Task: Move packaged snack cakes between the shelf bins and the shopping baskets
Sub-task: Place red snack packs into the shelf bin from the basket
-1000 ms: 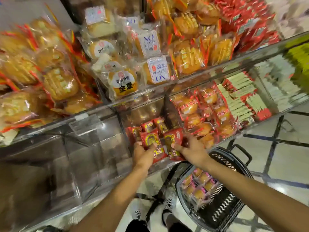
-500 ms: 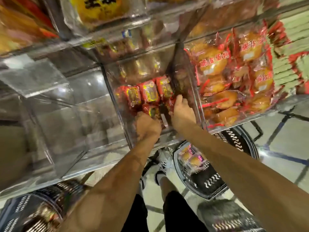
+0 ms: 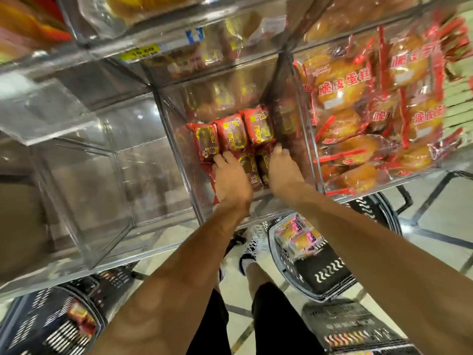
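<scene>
Several red-wrapped snack cakes (image 3: 231, 133) lie in rows inside a clear acrylic shelf bin (image 3: 179, 149) at the middle of the view. Both my hands reach into this bin from the front. My left hand (image 3: 230, 181) lies palm down with its fingers curled over a red pack at the bin's front left. My right hand (image 3: 282, 172) grips another red pack close to the bin's right wall. Below on the floor, a black shopping basket (image 3: 330, 275) holds several orange cakes in pink-printed wrappers (image 3: 299, 237).
A clear bin (image 3: 89, 180) stands to the left, and a bin of orange cakes in red-trimmed wrappers (image 3: 358, 111) to the right. A second basket (image 3: 46, 326) with red packs sits at the lower left, a third basket (image 3: 358, 329) at the lower right. My shoes (image 3: 252, 248) stand between them.
My hands carried red packs from the bin's front edge deeper into it. My view dropped and moved closer, so the upper shelf left the frame and the floor baskets came in.
</scene>
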